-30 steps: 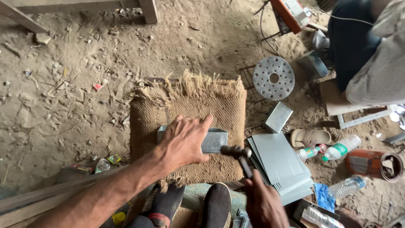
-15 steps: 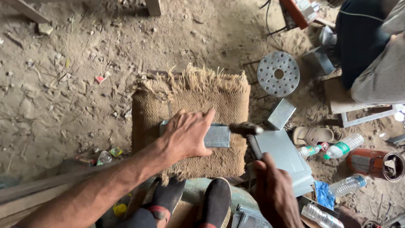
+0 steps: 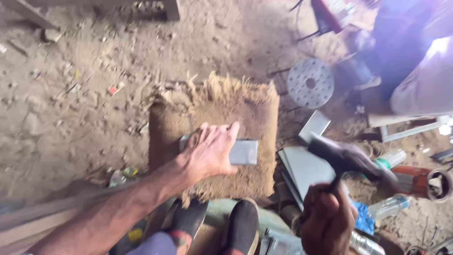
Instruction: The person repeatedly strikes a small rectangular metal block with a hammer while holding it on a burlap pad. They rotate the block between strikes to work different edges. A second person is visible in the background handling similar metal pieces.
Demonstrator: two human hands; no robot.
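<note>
Left hand (image 3: 210,151): spread flat, pressing a grey metal piece (image 3: 244,152) onto a burlap pad (image 3: 214,111), near the pad's right edge. Right hand (image 3: 328,222): clenched on a hammer (image 3: 351,158), raised over stacked metal sheets (image 3: 304,170). Plastic bottles (image 3: 389,205) lie right; contents unclear. Bare dirt floor (image 3: 85,118) left.

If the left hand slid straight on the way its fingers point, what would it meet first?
The left hand lies flat on a grey metal piece, fingers pointing up-right. Going on, it would probably cross onto the bare burlap pad first. The perforated disc lies farther on.
</note>
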